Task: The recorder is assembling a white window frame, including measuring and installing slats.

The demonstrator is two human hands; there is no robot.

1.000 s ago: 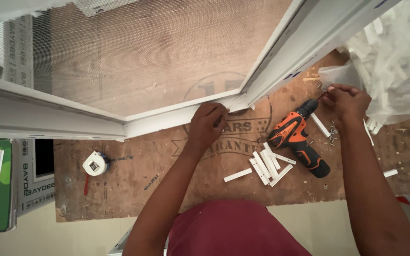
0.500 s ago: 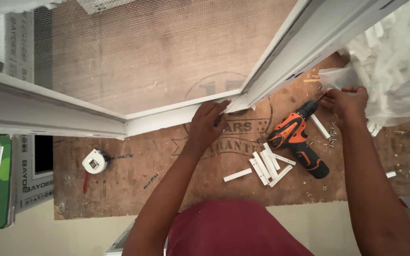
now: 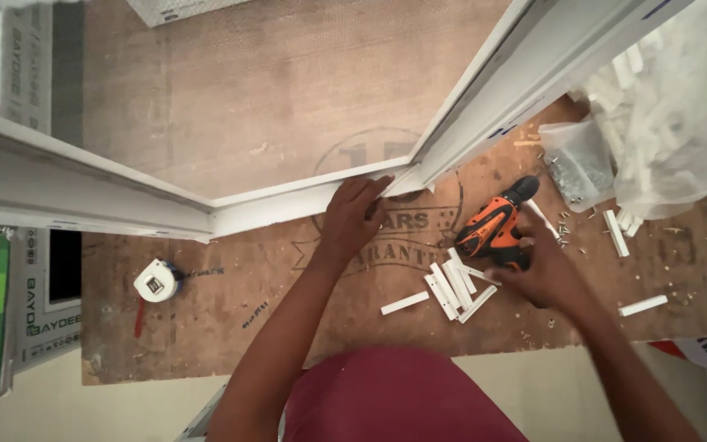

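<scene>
While the left hand is pressing flat and open on the white frame, the right hand is closing around the drill.
The drill is lying near the board's right edge, its length slanting up-right, nearer the right hand.

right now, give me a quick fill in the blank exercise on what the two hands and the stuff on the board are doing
1. The left hand presses on the white ____ at its corner joint.
2. The right hand grips the handle of the orange and black ____.
3. The tape measure lies on the plywood board to the ____ of the left hand.
4. Short white strips lie scattered just left of the ____ hand.

Missing words: frame; drill; left; right
</scene>
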